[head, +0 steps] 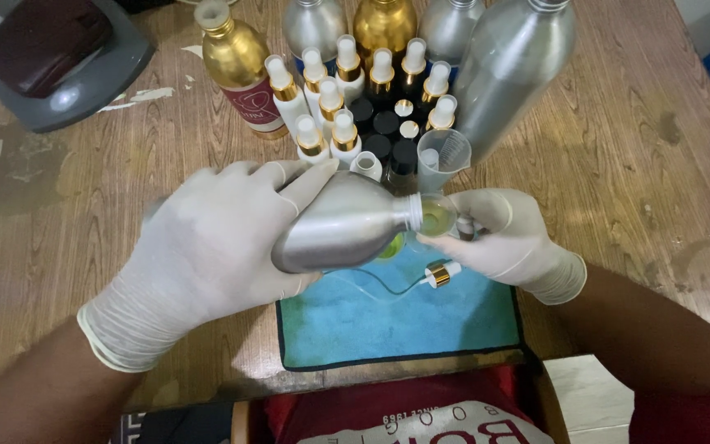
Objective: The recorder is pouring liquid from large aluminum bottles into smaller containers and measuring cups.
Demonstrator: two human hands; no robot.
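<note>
Silver bottle [343,224] tilted in left hand [207,255] | mouth at funnel [436,215] | right hand [507,238]

Only one clear label in view: a dark red band with pale line markings, wrapped round the lower body of the gold bottle [240,70] standing at the far left of the bottle cluster on the tabletop [651,164]. Behind the cluster, a sliver of blue, possibly a label, low on a silver bottle [314,29], too hidden to tell. At the near edge, below the tabletop, a red and pale grey printed surface [421,419], partly cut off; no screens or signs.
</note>
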